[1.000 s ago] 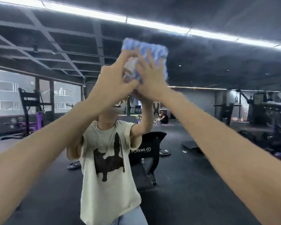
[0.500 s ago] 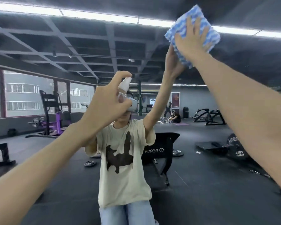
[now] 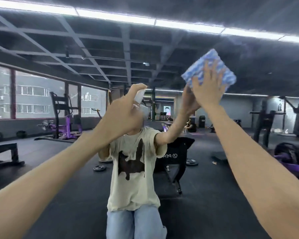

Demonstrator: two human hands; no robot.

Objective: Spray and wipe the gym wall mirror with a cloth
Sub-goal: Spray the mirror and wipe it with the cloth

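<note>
Your right hand [image 3: 207, 91] is spread flat, fingers straight and apart, and it presses the blue-and-white cloth [image 3: 212, 66] against the wall mirror [image 3: 162, 42], high up and to the right of your head. The cloth is folded into a thick tilted square, and its far corners show past your fingertips. Your left hand [image 3: 121, 116] is raised in front of the glass nearer the middle, its fingers curled round a pale spray bottle [image 3: 139, 97]. The index finger [image 3: 136, 85] arches over the top of the nozzle, and the hand hides most of the bottle, so only the upper part shows. The two hands are apart, the left one lower than the right, and both forearms reach up from the bottom corners of the view. The mirror fills everything ahead of you. In it your reflection wears a cream T-shirt [image 3: 133, 171] with a dark print and light jeans [image 3: 136, 221], and its raised hand meets your right hand at the glass, just under the cloth. Behind the reflection lies the gym: white light strips [image 3: 114, 15] across a dark gridded ceiling, windows [image 3: 33, 97] on the left, a purple weight machine [image 3: 67, 125] below them, a black padded bench [image 3: 174, 152] just behind the T-shirt, and a weight plate [image 3: 99, 168] on the dark floor [image 3: 214, 204].
</note>
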